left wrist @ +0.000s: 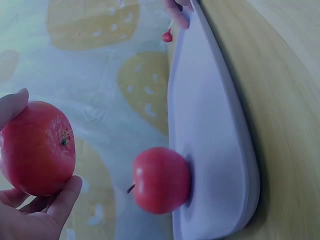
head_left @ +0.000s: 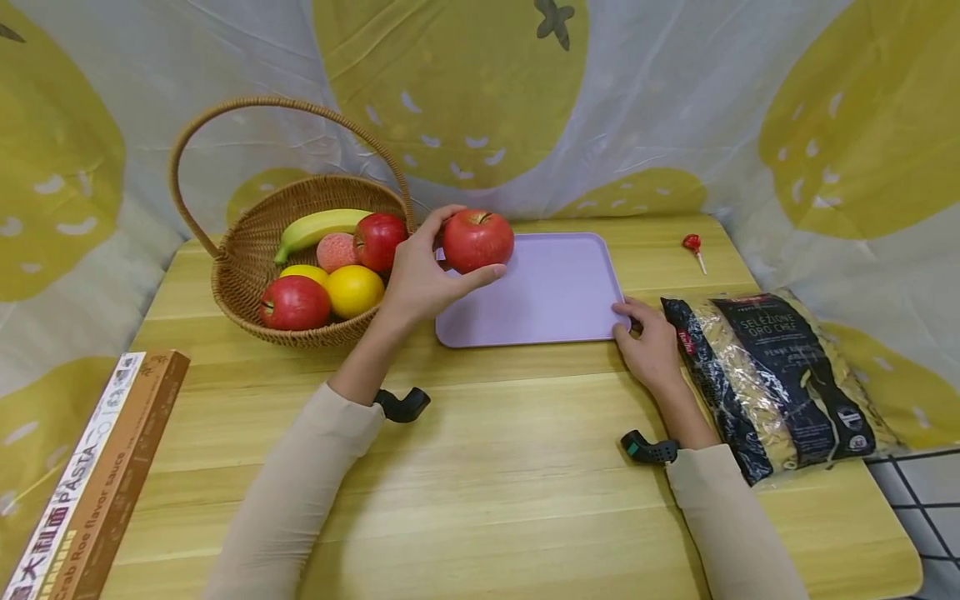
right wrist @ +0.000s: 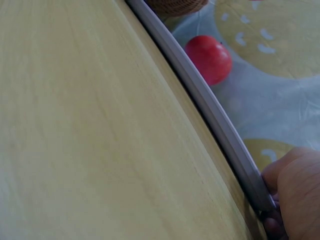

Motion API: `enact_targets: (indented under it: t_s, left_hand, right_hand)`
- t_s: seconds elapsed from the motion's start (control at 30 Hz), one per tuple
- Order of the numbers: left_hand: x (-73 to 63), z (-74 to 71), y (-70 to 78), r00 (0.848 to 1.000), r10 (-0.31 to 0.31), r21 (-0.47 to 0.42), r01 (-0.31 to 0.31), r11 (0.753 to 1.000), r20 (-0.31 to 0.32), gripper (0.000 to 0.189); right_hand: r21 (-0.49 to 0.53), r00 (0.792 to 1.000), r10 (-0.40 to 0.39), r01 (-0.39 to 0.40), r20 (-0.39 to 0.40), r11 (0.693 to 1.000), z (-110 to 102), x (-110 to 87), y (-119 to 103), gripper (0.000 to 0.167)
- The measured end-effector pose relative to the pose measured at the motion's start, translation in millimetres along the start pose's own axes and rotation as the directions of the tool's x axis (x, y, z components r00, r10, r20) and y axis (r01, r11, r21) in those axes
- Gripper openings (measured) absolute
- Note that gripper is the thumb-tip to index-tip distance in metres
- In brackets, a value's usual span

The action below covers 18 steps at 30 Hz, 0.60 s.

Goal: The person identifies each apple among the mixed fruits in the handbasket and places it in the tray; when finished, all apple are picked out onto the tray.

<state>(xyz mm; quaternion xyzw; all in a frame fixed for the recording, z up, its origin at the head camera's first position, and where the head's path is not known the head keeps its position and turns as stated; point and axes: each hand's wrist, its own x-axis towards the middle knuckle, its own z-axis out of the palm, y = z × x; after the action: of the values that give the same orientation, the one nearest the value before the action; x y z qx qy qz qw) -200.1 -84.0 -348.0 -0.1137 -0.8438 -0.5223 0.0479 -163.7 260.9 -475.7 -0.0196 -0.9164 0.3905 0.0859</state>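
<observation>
A red apple is gripped between the thumb and fingers of my left hand, raised over the left part of a lilac tray. On that tray sits a second red apple, its stem pointing away from the tray; in the head view the held apple and hand mostly hide it. The right wrist view catches this second apple beyond the tray's long rim. My right hand pinches the tray's near right corner between thumb and fingers.
Left of the tray, a wicker basket with a tall handle holds a banana, apples, yellow fruits and a pink round fruit. A pasta box lies at the left edge. On the right are a pasta bag and a red lollipop. Patterned cloth hangs behind.
</observation>
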Motion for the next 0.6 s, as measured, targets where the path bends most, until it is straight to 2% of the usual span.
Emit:
enact_targets:
  t_s: [0.23,0.47,0.6]
  left_hand:
    - [14.8,31.0,-5.0,1.000,-0.003,0.003,0.003,1.000,0.031,0.085]
    - [24.0,59.5,-1.7,0.999,-0.010,-0.097,0.013,0.995,0.039,0.084]
    - [31.7,75.9,-3.4,0.999,-0.025,-0.091,0.029,0.995,0.043,0.087]
  right_hand:
    - [-0.005,1.000,0.011,-0.011,-0.014,1.000,0,-0.1,-1,0.039]
    - [0.002,1.000,-0.011,0.011,-0.007,1.000,0,1.2,-1,0.039]
    - [-0.005,1.000,-0.011,0.011,-0.005,1.000,0,1.3,-1,0.039]
